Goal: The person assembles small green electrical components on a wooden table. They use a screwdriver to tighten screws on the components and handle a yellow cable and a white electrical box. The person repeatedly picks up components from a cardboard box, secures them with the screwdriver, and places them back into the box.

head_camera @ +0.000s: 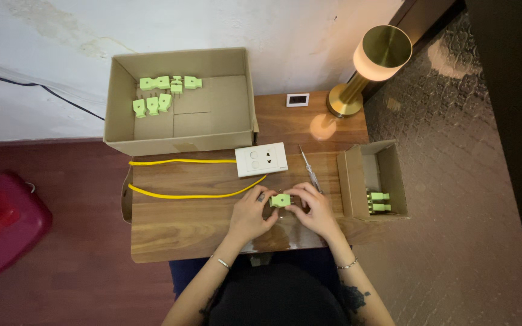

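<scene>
Gripping green plug (pixel 281 200) between left hand (pixel 250 212) and right hand (pixel 315 209), fingers closed on it, above wooden table (pixel 176 226) near screwdriver (pixel 309 169). Likely mid-assembly; calls for steady hold, fingertip alignment.

Bare tabletop (pixel 176 226) lies open left; socket plate (pixel 261 159) and small box (pixel 373 180) crowd elsewhere.
</scene>
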